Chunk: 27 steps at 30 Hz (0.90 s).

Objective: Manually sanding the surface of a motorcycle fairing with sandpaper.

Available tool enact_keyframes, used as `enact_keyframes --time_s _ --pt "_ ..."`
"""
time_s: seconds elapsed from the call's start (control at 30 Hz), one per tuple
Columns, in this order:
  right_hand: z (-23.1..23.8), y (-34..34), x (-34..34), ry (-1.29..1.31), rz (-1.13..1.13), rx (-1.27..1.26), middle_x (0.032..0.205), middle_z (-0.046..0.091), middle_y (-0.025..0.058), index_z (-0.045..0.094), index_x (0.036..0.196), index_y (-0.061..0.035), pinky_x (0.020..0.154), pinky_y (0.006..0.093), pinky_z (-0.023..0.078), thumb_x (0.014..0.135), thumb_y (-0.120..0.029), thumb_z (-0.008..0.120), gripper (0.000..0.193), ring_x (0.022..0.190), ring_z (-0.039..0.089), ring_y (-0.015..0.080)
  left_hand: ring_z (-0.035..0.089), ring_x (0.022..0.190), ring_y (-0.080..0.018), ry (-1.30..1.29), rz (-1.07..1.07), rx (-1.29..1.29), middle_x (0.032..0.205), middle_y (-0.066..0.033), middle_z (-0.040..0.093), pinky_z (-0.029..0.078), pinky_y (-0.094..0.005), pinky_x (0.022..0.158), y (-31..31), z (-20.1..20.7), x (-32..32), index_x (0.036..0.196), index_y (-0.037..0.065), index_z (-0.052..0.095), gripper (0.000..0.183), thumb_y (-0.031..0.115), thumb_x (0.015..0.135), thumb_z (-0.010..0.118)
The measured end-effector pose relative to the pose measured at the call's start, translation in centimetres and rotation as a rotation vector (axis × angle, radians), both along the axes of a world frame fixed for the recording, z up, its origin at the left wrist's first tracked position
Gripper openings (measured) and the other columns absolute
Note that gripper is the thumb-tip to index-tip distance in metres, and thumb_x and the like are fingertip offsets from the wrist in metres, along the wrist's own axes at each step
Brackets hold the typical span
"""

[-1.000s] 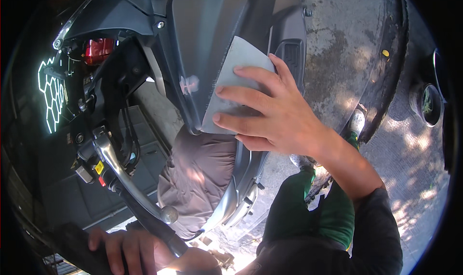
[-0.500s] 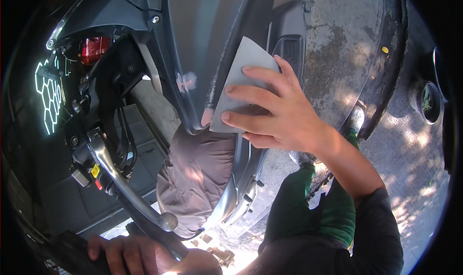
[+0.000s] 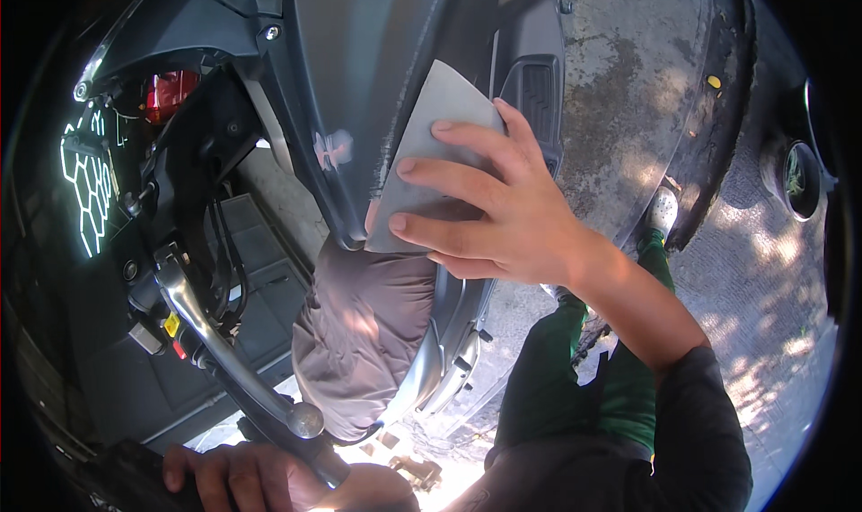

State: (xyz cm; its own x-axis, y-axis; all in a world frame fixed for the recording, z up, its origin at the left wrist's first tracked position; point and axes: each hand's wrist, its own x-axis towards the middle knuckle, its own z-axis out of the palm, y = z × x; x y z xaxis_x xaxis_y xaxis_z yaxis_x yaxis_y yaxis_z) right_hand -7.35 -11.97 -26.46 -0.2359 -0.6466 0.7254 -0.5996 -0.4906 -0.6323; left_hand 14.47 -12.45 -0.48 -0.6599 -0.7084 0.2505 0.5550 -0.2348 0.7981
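Observation:
A grey sheet of sandpaper (image 3: pixel 431 103) lies against the dark body panel (image 3: pixel 346 54) of a scooter. My right hand (image 3: pixel 503 202) presses on it with fingers spread across the sheet, and the sheet's underside is hidden. Along its left edge runs a whitish scuffed line (image 3: pixel 388 144) on the panel, with a pinkish patch (image 3: pixel 372 214) at the lower corner. Another pale pink and white patch (image 3: pixel 333 150) shows farther left. At the lower left my left hand (image 3: pixel 238 478) is curled round the black handlebar grip (image 3: pixel 135 467), behind the silver brake lever (image 3: pixel 229 350).
A brown cloth-like cover (image 3: pixel 368 332) lies over the scooter's seat area. Left of the panel are a red light (image 3: pixel 171 94) and black cables (image 3: pixel 224 251). My green-trousered legs (image 3: pixel 548 377) stand to the right on concrete. A round pot (image 3: pixel 799 181) is at the far right.
My right hand and the sandpaper have shifted slightly left in view; the scooter front has shifted left too, by a little less. My left hand stays on the grip.

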Motion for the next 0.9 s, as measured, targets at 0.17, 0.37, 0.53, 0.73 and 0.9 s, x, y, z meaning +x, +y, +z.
enact_keyframes --time_s 0.17,0.37,0.53,0.73,0.9 --pt "-1.7 -0.1 -0.3 0.029 -0.039 0.005 0.141 0.055 -0.0051 0.068 0.118 -0.0353 0.108 0.0698 0.03 0.063 -0.029 0.085 0.058 0.135 0.047 0.0293 0.069 0.059 -0.0204 0.076 0.245 -0.084 0.09 -0.0153 0.061 0.055 -0.0284 0.034 1.5 0.2 -0.2 0.125 -0.003 0.039 0.042 0.019 0.098 0.063" --pt "-1.6 -0.8 -0.4 0.036 -0.065 -0.05 0.14 0.055 -0.0046 0.069 0.115 -0.0343 0.11 0.0675 0.03 0.063 -0.03 0.085 0.055 0.134 0.047 0.0289 0.075 0.075 -0.0245 -0.001 -0.001 0.0 0.102 -0.0179 0.07 0.065 -0.035 0.057 -0.3 0.0 -0.6 0.128 -0.003 0.052 0.044 0.027 0.098 0.066" --pt "-1.6 -0.3 -0.7 0.047 -0.081 -0.035 0.138 0.056 -0.0043 0.068 0.114 -0.0341 0.109 0.0667 0.03 0.062 -0.031 0.086 0.055 0.134 0.047 0.0286 0.075 0.075 -0.0243 0.002 0.016 0.016 0.102 -0.0176 0.07 0.065 -0.034 0.055 0.1 0.0 -0.6 0.127 -0.003 0.053 0.044 0.027 0.098 0.067" --pt "-1.8 -0.2 -0.4 0.049 -0.033 -0.008 0.14 0.055 -0.0047 0.067 0.116 -0.0344 0.108 0.0666 0.032 0.063 -0.031 0.086 0.057 0.134 0.047 0.0283 0.075 0.075 -0.024 0.04 0.037 -0.001 0.102 -0.0176 0.07 0.065 -0.0324 0.054 0.1 -0.3 -0.4 0.127 -0.003 0.053 0.045 0.027 0.097 0.068" --pt "-0.7 0.3 0.1 -0.002 -0.04 -0.028 0.14 0.054 -0.0046 0.067 0.116 -0.0342 0.108 0.0674 0.031 0.061 -0.031 0.086 0.059 0.135 0.047 0.0284 0.075 0.076 -0.0225 -0.005 0.042 -0.023 0.103 -0.0171 0.07 0.065 -0.0314 0.056 0.3 0.0 -0.5 0.128 -0.002 0.053 0.045 0.024 0.096 0.07"
